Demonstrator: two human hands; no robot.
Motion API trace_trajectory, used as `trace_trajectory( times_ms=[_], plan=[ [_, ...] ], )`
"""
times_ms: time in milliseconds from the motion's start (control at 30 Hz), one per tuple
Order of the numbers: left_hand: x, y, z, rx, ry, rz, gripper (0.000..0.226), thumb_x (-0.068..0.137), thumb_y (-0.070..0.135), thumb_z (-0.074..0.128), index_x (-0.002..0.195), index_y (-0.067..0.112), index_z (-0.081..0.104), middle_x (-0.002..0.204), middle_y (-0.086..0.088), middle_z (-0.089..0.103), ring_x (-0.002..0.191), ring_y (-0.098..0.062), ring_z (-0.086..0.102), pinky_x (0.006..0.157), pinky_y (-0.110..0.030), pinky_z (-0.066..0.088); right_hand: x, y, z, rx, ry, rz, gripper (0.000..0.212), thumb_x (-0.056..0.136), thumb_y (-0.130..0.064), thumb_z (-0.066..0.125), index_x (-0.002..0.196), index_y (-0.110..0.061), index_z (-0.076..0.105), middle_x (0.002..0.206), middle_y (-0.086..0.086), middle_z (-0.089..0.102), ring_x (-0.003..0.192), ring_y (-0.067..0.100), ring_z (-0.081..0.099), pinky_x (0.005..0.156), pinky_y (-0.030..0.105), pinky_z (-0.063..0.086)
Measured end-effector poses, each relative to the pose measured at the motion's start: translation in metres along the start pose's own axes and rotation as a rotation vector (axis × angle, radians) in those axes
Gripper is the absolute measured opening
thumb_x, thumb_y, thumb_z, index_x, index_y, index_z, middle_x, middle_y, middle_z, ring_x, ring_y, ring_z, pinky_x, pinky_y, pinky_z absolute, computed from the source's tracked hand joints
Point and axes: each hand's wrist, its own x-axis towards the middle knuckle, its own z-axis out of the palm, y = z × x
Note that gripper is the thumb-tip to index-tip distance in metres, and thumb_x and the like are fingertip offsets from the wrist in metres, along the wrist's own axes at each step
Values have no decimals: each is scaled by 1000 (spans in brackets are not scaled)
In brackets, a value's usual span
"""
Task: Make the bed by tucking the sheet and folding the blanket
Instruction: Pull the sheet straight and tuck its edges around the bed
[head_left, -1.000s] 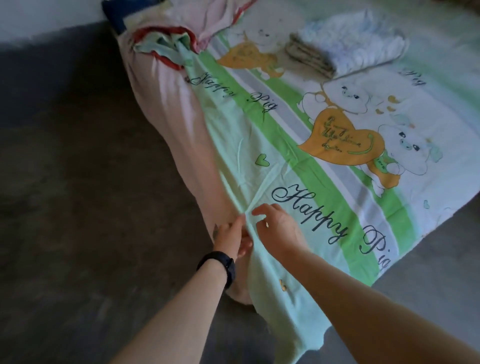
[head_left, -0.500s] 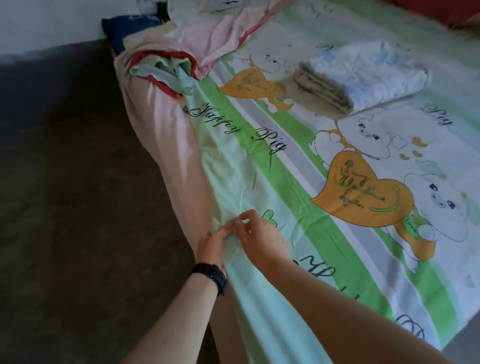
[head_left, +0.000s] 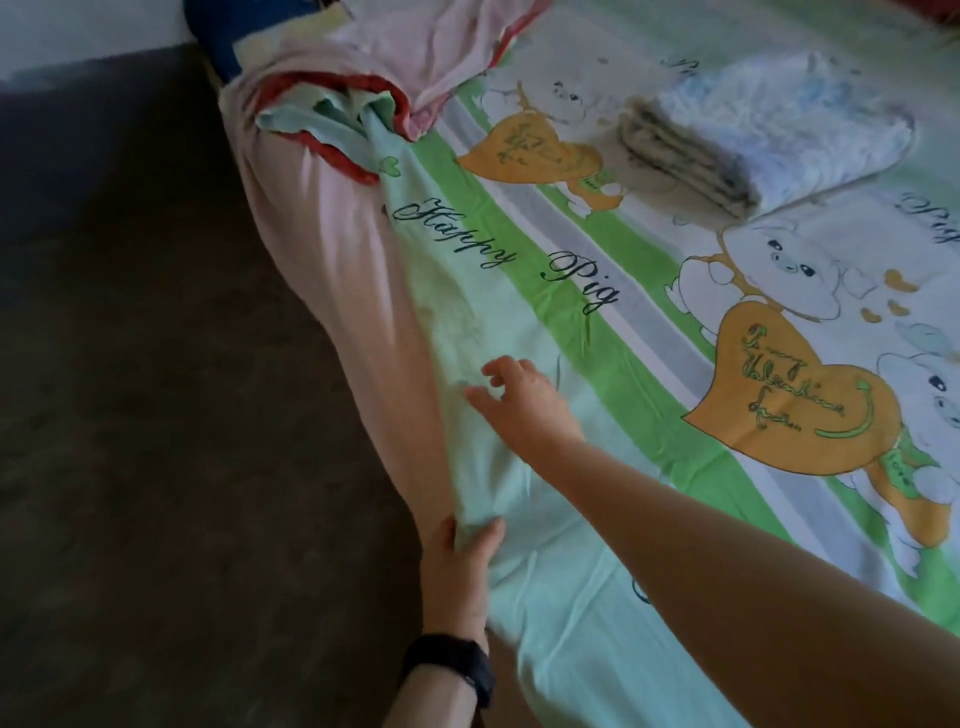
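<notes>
- Here your left hand (head_left: 460, 564) pinches the mint-green edge of the printed sheet (head_left: 524, 322) at the mattress side, thumb on top, a black wristband (head_left: 457, 665) on that wrist.
- Your right hand (head_left: 519, 402) lies released, fingers spread on the sheet's green border, further up the bed.
- The sheet covers the bed top; its edge runs along the pink mattress side (head_left: 332, 291).
- A folded white blanket (head_left: 769, 130) sits on the sheet, well apart from both hands.

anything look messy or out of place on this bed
Yes. At the far corner the sheet edge is bunched into a wad on the pink mattress, untucked, with pink cloth heaped over it. The folded blanket looks neat.
</notes>
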Motion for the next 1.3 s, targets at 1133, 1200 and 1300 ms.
trace_trajectory(
  times_ms=[1133, 1200, 1300],
  plan=[
    [128, 146, 13, -218, -560, -444, 33, 86, 19, 58, 117, 10, 63, 115, -13, 68, 104, -30, 65, 90, -47, 47, -88, 3, 52, -415, 223, 190, 72, 60, 0, 63, 127, -20, 46, 103, -1, 61, 94, 26, 60, 79, 38, 50],
    [131, 153, 17, -159, -567, -433, 24, 86, 23, 59, 106, 12, 67, 106, -12, 72, 92, -27, 70, 83, -44, 50, -78, 6, 38, -332, 192, 232, 53, 76, -5, 59, 124, -23, 45, 107, -3, 63, 97, 25, 60, 77, 38, 49],
    [133, 163, 26, 20, -541, -413, 18, 83, 22, 65, 99, 15, 68, 102, -10, 73, 91, -25, 70, 83, -43, 52, -73, -1, 28, -295, 103, 287, 45, 85, -33, 59, 124, -24, 39, 116, -4, 56, 101, 24, 59, 71, 37, 49]
  ],
)
